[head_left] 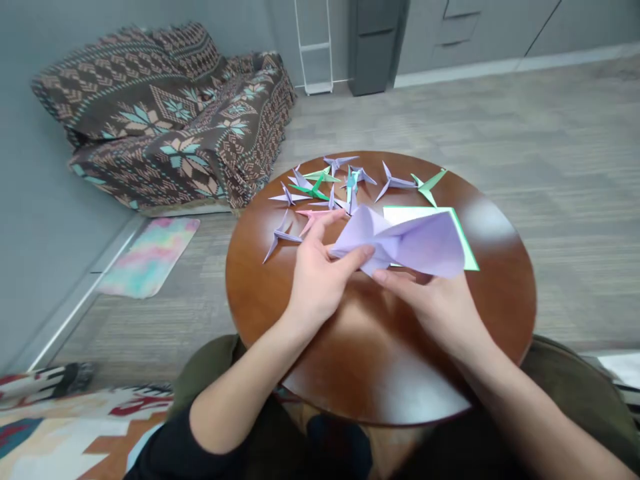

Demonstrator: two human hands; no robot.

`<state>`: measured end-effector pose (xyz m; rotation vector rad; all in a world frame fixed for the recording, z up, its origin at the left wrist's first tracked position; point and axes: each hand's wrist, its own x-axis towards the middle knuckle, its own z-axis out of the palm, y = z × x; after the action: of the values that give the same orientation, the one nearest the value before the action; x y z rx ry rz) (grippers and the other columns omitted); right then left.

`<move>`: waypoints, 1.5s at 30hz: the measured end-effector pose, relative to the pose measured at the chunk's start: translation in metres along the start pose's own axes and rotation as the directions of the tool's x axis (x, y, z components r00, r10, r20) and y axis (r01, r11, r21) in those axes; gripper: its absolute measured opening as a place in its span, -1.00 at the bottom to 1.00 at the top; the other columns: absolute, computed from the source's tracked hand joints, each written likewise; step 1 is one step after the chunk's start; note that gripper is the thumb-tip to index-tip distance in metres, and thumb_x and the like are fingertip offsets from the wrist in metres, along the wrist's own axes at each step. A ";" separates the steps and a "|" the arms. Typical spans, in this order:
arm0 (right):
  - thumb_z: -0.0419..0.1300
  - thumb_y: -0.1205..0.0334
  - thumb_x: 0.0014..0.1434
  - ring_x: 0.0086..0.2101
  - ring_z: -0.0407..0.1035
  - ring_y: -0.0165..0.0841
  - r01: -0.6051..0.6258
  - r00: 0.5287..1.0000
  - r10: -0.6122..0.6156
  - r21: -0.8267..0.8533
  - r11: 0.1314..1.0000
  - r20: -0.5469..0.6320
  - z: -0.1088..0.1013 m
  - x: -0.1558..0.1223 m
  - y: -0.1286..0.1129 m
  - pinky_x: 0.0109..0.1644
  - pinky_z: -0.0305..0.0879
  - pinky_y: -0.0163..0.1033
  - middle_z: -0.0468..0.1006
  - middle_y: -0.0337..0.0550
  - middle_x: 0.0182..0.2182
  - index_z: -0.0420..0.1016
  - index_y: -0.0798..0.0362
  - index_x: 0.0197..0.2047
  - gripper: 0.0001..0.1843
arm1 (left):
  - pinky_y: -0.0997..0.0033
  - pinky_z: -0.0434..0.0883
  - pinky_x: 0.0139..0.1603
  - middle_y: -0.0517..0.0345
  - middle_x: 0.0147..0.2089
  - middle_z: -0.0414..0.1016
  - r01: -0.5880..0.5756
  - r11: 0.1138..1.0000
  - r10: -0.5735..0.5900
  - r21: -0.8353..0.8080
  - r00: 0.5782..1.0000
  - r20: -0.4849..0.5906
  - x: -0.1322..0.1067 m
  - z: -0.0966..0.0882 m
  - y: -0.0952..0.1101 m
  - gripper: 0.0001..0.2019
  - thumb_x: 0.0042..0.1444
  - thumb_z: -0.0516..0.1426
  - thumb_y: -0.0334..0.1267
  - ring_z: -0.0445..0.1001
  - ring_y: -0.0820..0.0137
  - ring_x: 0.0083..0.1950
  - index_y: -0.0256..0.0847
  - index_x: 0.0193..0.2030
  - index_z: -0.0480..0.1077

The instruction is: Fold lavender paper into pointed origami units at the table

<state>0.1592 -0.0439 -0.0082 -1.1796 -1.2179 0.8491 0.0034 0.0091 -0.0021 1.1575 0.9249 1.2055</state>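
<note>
A sheet of light purple origami paper [425,243], creased and partly folded, is held above the round table. My left hand [323,267] pinches its left part, with the thumb on the near side. On its lower edge, my right hand [430,293] grips with the thumb in front; the other fingers are hidden behind the paper. Beneath and behind it lies a stack of square paper [465,247], white on top with a green edge. Beyond my left hand are several folded paper cranes, among them a purple one [281,237], a pink one [313,219] and a green one [315,190].
The brown round table [380,360] stands right in front of my knees. A pale green crane [429,187] sits near its far edge. Past the table are a sofa with a patterned cover [175,127], a pastel mat [150,257] and a dark grey cabinet [373,47].
</note>
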 end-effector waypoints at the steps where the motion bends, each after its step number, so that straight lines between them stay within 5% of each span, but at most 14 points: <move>1: 0.50 0.06 0.09 -0.05 0.60 -0.06 -0.045 0.999 0.044 0.036 0.998 0.017 0.000 0.001 0.000 0.06 0.54 0.11 0.68 0.02 -0.01 0.48 0.01 0.17 -0.38 | 0.33 0.65 -0.22 0.08 -0.19 0.71 0.026 1.000 -0.026 -0.006 0.999 0.026 -0.002 0.002 0.001 -0.36 -0.04 0.47 -0.23 0.68 0.30 -0.31 -0.19 0.19 0.40; 5: 0.49 0.09 0.08 -0.22 0.59 -0.15 -0.075 0.994 0.077 0.035 0.997 -0.080 -0.001 0.002 -0.004 -0.07 0.54 -0.03 0.70 -0.11 -0.26 0.57 0.02 -0.19 -0.70 | 0.38 0.61 -0.24 0.08 -0.24 0.69 0.075 0.997 -0.076 0.019 0.992 0.099 -0.006 0.006 0.004 -0.50 -0.06 0.49 -0.15 0.66 0.32 -0.31 -0.25 -0.01 0.51; 15: 0.50 0.20 -0.01 -0.32 0.51 -0.27 -0.107 0.969 0.112 0.032 0.994 -0.219 0.000 0.000 -0.004 -0.22 0.47 -0.16 0.63 -0.20 -0.29 0.50 0.02 -0.06 -0.54 | 0.38 0.55 -0.22 0.12 -0.27 0.69 0.044 0.994 -0.051 0.098 0.997 0.061 -0.010 0.009 0.009 -0.67 -0.06 0.47 -0.18 0.62 0.33 -0.32 -0.27 -0.18 0.59; 45: 0.50 0.17 0.03 -0.20 0.49 -0.23 -0.132 0.973 0.143 0.073 0.989 -0.183 -0.010 0.000 0.008 -0.05 0.42 -0.09 0.60 -0.17 -0.17 0.48 0.00 -0.02 -0.52 | 0.56 0.49 -0.37 0.17 -0.47 0.63 0.063 0.994 -0.073 0.085 0.991 0.113 -0.009 0.002 0.010 -0.82 -0.05 0.48 -0.23 0.55 0.47 -0.45 -0.26 -0.43 0.64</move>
<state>0.1700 -0.0442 -0.0152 -1.2761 -0.9596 0.8507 0.0017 0.0001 0.0078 1.2384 0.9248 1.0425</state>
